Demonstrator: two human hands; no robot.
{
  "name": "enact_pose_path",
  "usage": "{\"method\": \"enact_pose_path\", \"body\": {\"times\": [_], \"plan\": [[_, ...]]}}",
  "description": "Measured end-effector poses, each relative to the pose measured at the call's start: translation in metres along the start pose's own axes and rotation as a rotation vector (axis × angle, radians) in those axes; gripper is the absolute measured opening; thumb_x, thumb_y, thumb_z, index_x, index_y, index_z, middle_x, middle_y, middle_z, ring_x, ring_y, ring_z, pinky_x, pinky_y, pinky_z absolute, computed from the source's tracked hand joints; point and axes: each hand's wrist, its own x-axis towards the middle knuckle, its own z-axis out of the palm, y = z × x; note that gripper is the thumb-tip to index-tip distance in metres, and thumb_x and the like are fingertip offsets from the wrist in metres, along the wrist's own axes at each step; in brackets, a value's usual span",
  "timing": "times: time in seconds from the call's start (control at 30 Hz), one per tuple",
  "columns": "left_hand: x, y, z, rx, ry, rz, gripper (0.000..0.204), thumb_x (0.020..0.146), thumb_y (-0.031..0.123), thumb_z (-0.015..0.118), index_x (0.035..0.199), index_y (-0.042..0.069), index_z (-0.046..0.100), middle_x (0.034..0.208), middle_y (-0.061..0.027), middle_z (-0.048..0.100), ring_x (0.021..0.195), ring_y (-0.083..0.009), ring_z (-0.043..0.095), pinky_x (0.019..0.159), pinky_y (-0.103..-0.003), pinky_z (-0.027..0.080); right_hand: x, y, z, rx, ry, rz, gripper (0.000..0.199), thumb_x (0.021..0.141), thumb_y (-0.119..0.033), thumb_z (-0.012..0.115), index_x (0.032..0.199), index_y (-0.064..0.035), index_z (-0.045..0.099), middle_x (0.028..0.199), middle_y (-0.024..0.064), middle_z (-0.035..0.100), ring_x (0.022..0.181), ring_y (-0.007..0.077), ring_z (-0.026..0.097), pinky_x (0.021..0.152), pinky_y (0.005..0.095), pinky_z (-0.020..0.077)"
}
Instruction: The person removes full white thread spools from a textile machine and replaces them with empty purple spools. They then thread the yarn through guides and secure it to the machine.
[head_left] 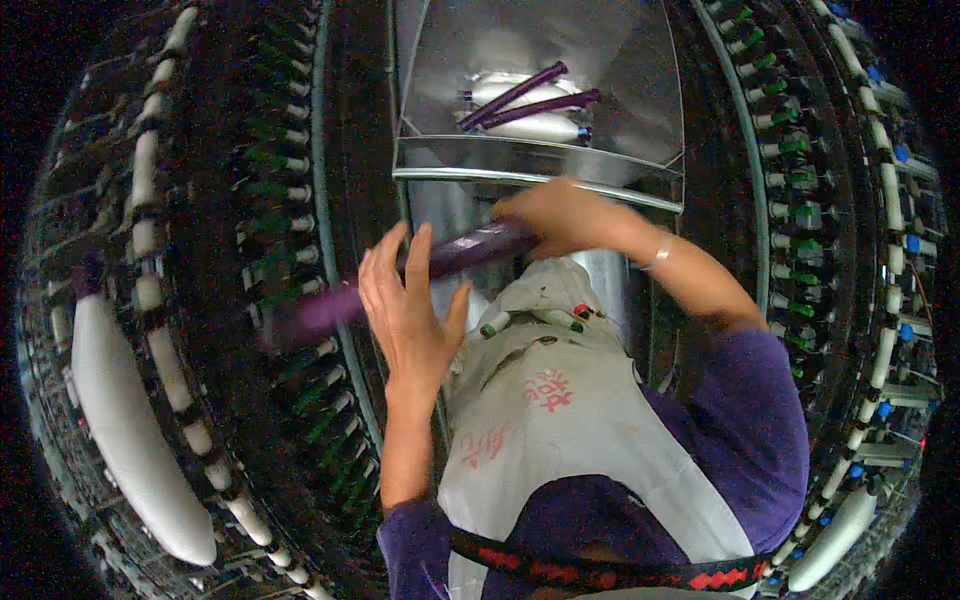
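Note:
A long purple bobbin tube (472, 248) slants across in front of my apron. My right hand (568, 215) is closed around its right end, slightly smeared by motion. My left hand (405, 312) is at the tube's middle with fingers stretched and thumb apart; the tube runs behind these fingers, and whether the palm touches it is hard to tell. The tube's left end is blurred. Two more purple tubes (540, 108) lie across white full bobbins (535, 126) in the metal bin ahead.
The metal bin's front rim (540, 178) crosses just beyond my hands. Machine rows with green-topped spindles (290, 190) line the left, with similar spindles (795, 210) at right. White roving bobbins hang at far left (135, 430) and lower right (835, 540).

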Motion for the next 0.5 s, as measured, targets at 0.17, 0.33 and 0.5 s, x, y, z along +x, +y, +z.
{"method": "enact_pose_path", "body": {"times": [0.17, 0.33, 0.5], "plan": [[0.068, -0.007, 0.081, -0.194, -0.061, 0.200, 0.078, 0.066, 0.021, 0.084, 0.135, 0.005, 0.050, 0.138, -0.0159, 0.047, 0.132, -0.0376, 0.040, 0.112, -0.053, 0.028, -0.079, 0.080, -0.057, -0.198, 0.276, 0.863, 0.055, 0.068, -0.022, 0.078, 0.116, -0.0060, 0.055, 0.090, 0.0208, 0.069, 0.088, 0.0405, 0.067, 0.076, 0.0488, 0.0527], [0.157, -0.040, 0.162, 0.255, -0.401, 0.296, 0.100, 0.054, 0.025, 0.089, 0.142, 0.011, 0.043, 0.137, -0.0166, 0.050, 0.128, -0.0409, 0.043, 0.112, -0.055, 0.028, 0.005, 0.249, -0.066, -0.530, 0.157, 0.962, 0.025, 0.082, -0.020, 0.066, 0.104, -0.0071, 0.067, 0.084, 0.0148, 0.072, 0.079, 0.0339, 0.071, 0.066, 0.0482, 0.0561], [0.171, -0.047, 0.196, 0.117, -0.759, 0.250, 0.104, 0.043, 0.026, 0.087, 0.139, 0.014, 0.048, 0.126, -0.0122, 0.055, 0.113, -0.0335, 0.052, 0.101, -0.052, 0.037, 0.066, 0.406, 0.022, -0.446, -0.363, 0.737, 0.017, 0.081, -0.019, 0.063, 0.092, -0.0145, 0.076, 0.088, 0.0113, 0.073, 0.081, 0.0289, 0.073, 0.065, 0.0429, 0.0569]]}}
